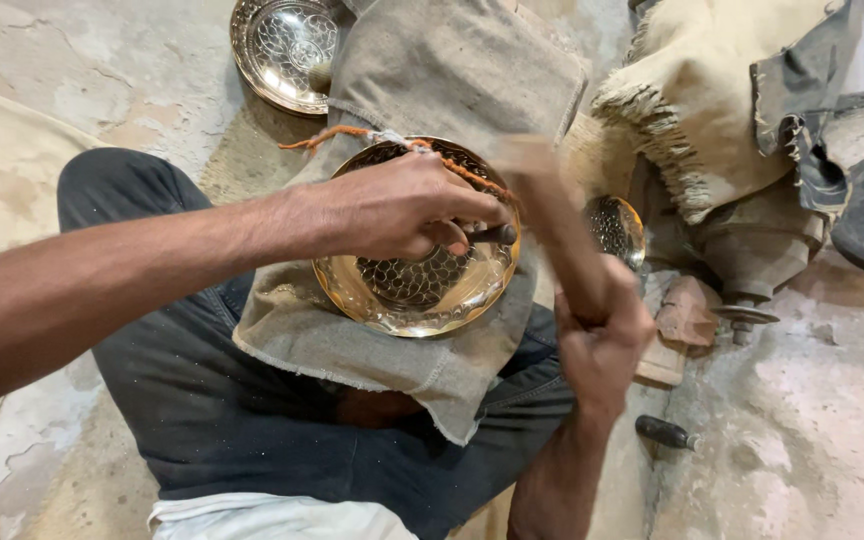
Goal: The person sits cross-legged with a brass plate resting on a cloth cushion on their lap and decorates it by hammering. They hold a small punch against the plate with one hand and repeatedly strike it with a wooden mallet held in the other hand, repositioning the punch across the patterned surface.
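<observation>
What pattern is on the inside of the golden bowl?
A net of scale-like cells on the golden bowl, seen in the head view.

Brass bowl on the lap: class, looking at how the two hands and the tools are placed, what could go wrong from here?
1. The left hand pinches a short dark punch against the brass bowl. The wooden mallet in the right hand is motion-blurred close by; a missed blow could hit the fingers.
2. The bowl rests only on cloth over the lap, so it might shift or tip.
3. A slip could mar the pattern.
</observation>
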